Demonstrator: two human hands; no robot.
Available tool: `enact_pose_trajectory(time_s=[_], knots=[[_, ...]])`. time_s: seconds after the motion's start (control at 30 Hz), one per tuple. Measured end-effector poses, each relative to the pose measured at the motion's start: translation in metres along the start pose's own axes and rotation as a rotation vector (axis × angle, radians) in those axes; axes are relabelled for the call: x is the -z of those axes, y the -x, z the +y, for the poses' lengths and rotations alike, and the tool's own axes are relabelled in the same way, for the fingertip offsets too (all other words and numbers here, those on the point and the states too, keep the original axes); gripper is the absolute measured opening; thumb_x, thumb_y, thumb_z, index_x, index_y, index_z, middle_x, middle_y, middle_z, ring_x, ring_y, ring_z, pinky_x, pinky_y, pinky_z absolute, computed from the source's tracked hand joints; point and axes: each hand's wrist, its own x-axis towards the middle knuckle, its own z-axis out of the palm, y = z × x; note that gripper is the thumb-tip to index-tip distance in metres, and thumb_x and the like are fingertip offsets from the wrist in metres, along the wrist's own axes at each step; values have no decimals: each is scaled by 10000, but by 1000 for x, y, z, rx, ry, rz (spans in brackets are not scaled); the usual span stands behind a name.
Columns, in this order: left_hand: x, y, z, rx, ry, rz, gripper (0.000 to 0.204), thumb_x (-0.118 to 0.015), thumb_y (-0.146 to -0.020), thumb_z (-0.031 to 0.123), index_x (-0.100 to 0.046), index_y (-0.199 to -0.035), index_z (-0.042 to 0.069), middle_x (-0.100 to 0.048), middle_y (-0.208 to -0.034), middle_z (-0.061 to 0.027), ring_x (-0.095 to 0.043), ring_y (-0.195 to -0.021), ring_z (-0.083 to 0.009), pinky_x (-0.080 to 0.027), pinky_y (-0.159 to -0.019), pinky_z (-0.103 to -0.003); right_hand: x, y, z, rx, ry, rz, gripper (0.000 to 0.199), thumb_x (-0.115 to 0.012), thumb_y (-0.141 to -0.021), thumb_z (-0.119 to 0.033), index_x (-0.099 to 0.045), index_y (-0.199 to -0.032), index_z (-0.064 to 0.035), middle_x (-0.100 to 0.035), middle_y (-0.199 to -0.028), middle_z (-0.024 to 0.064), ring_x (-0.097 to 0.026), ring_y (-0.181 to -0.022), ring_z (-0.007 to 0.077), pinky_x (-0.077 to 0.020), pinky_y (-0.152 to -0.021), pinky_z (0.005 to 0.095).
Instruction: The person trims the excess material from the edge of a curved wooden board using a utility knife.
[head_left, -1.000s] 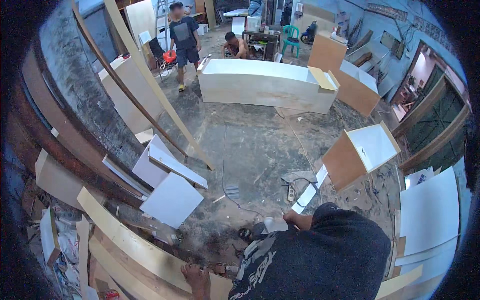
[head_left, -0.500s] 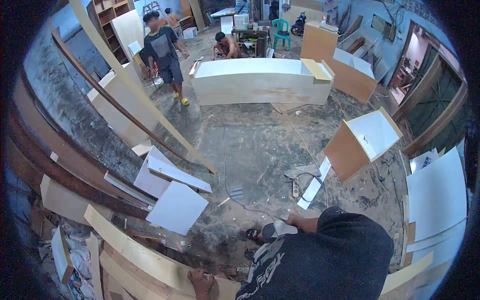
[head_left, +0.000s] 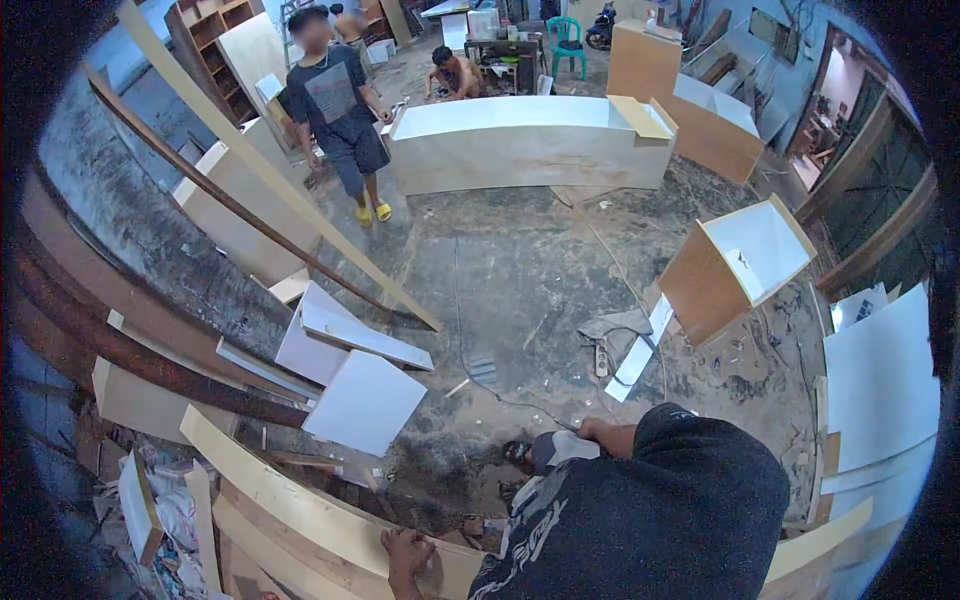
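Note:
My left hand is closed over the upper edge of a long, pale wooden board at the lower left. My right hand is closed in front of my dark shirt, beside a white-and-grey shape that I cannot identify. A thin dark cord runs across the floor up to that hand; what the fingers hold is mostly hidden. Below and left of it, a foot in a dark sandal shows.
White panels lean at the left, near a slanting timber strip. An open-topped box stands right, a long cabinet carcass ahead. A person in yellow sandals stands at its left end; another person crouches behind it.
The view has shifted slightly. The person in yellow sandals has stepped nearer, beside the long carcass. My left hand stays on the board and my right hand keeps its closed pose.

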Motion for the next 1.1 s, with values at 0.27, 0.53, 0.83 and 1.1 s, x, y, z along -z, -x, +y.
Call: enact_pose_trajectory(time_s=[0.27,0.53,0.83,1.1], knots=[[-27,8,-24,67,-125,-10,435,-759,-668,395,-695,-986,105,-642,-1107,-135,-506,-1183,-372,-180,-1148,-607,14,30,-16,103,-101,-165,583,-654,-782,-494,-702,-1167,-58,-670,-1231,182,-646,-1143,342,-512,-961,447],[-14,14,21,33,23,92,432,-707,-720,372,-665,-1023,67,-625,-1200,-176,-507,-1230,-366,-205,-1151,-580,9,11,-19,68,198,-125,501,-623,-852,-474,-717,-1097,-48,-704,-1149,162,-682,-1057,311,-546,-884,445],[21,33,66,120,4,519,440,-704,-591,240,-661,-999,84,-604,-1238,-119,-505,-1237,-340,-340,-1113,-498,5,-1,-38,143,307,-157,489,-633,-855,-463,-698,-1125,-60,-704,-1146,164,-684,-1048,318,-547,-876,457],[-26,46,78,358,27,649,514,-740,-645,247,-648,-1123,81,-523,-1362,-130,-437,-1312,-349,-319,-1116,-521,-10,0,-85,241,352,-202,482,-641,-858,-453,-681,-1150,-72,-704,-1143,165,-686,-1040,325,-548,-869,468]])
